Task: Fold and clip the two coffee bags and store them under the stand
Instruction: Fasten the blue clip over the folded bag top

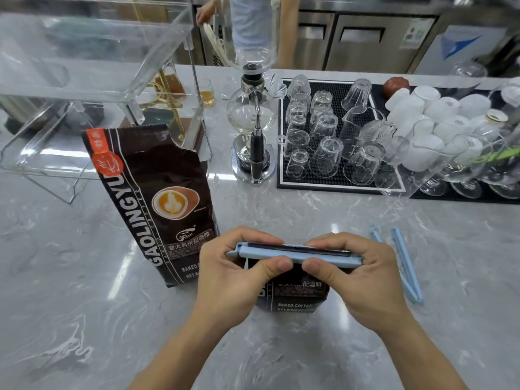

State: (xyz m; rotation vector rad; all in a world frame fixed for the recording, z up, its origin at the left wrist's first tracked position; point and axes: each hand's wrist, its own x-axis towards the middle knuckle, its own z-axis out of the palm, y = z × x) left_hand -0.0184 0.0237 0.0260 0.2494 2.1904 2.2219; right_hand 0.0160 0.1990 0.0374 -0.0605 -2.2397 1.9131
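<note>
A folded dark coffee bag (295, 294) stands on the marble counter in front of me. A light blue clip (298, 253) lies across its folded top. My left hand (233, 274) pinches the clip's left part and my right hand (357, 271) pinches its right part, thumbs in front. A second, tall coffee bag (146, 198) stands unfolded to the left, its top torn open. Another light blue clip (402, 263) lies spread open on the counter to the right. The clear acrylic stand (92, 88) rises at the back left.
A glass siphon coffee maker (253, 128) stands behind the bags. A black mat (284, 153) at the back right holds several upturned glasses and white cups. A person stands behind the counter.
</note>
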